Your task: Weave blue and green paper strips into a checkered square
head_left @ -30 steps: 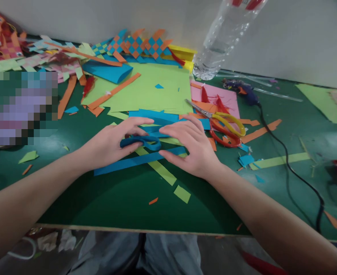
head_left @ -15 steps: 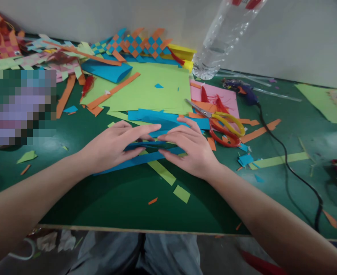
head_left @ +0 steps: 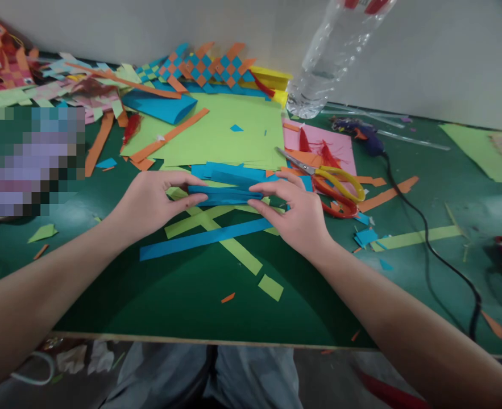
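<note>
A folded blue paper strip (head_left: 227, 195) is held flat just above the green table (head_left: 182, 295). My left hand (head_left: 152, 201) pinches its left end between thumb and fingers. Its right end is pinched by my right hand (head_left: 297, 210). Under the hands lie a long blue strip (head_left: 199, 240) and crossed light green strips (head_left: 229, 247). More blue paper (head_left: 229, 171) sits just beyond the hands, on the edge of a light green sheet (head_left: 220, 136).
Scissors with yellow and red handles (head_left: 331, 190) lie right of my right hand. A glue gun (head_left: 364, 139) with a black cord (head_left: 430, 238) sits at the right. A clear plastic bottle (head_left: 323, 68) stands at the back. Woven paper pieces (head_left: 208, 65) and scraps crowd the back left.
Both hands have lifted off the table and moved slightly away from me, now pinching the ends of the folded blue strip that they were pressing flat. The light green strips beneath are uncovered.
</note>
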Available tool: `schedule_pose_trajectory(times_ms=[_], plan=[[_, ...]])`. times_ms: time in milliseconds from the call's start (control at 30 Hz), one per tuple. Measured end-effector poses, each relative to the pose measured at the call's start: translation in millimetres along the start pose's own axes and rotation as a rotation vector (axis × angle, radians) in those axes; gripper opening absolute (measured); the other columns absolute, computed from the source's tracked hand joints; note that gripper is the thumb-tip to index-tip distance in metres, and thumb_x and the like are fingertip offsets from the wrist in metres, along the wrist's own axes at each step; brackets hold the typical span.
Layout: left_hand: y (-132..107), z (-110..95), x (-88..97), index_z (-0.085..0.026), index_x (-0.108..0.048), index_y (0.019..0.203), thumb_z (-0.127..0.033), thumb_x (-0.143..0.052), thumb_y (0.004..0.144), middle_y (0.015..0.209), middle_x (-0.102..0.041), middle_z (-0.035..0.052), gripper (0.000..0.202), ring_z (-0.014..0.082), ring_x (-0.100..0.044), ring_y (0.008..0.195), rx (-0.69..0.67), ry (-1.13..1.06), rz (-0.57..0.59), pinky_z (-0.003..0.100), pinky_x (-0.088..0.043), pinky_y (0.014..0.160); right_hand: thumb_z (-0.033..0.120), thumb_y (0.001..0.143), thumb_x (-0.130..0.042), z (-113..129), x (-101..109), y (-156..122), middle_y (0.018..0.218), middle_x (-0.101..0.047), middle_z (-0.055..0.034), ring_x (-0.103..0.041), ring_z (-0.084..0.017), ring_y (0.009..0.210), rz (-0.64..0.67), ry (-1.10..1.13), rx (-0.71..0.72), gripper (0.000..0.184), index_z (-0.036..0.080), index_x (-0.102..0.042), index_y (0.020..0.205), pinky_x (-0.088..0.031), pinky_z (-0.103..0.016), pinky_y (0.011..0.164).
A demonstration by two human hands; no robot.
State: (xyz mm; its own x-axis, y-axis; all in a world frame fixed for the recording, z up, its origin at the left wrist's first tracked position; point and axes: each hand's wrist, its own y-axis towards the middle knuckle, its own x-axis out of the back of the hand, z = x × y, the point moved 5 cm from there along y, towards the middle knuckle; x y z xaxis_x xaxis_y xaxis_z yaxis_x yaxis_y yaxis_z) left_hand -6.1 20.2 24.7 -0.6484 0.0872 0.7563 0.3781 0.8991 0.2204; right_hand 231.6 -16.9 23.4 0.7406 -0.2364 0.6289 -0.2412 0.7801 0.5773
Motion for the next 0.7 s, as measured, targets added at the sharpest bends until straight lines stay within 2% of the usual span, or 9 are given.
schedule_pose_trajectory(times_ms=[400, 700], plan=[[-1.4, 0.7, 0.4, -0.030, -0.083, 0.099, -0.059, -0.070, 0.090, 0.099, -0.083, 0.0000, 0.033, 0.0233, -0.077, 0.092, -0.006, -0.068, 0.010, 0.031, -0.058, 0.084, 0.026, 0.093, -0.075, -1.7, 0.7, 0.1, 0.086, -0.080, 0.0014, -0.076, -0.021, 0.086, 0.008, -0.001, -0.046, 0.008, 0.028, -0.079, 0.099, -0.056, -0.050, 0.105], [-0.8, 0.7, 1.3, -0.027, -0.083, 0.094, -0.063, -0.069, 0.089, 0.093, -0.082, 0.0027, 0.039, 0.0238, -0.076, 0.086, 0.000, -0.044, 0.006, 0.032, -0.058, 0.081, 0.027, 0.093, -0.075, 0.2, 0.2, 0.2, 0.084, -0.080, 0.0019, -0.076, -0.021, 0.085, -0.004, -0.009, -0.034, 0.006, 0.028, -0.079, 0.096, -0.057, -0.048, 0.103]])
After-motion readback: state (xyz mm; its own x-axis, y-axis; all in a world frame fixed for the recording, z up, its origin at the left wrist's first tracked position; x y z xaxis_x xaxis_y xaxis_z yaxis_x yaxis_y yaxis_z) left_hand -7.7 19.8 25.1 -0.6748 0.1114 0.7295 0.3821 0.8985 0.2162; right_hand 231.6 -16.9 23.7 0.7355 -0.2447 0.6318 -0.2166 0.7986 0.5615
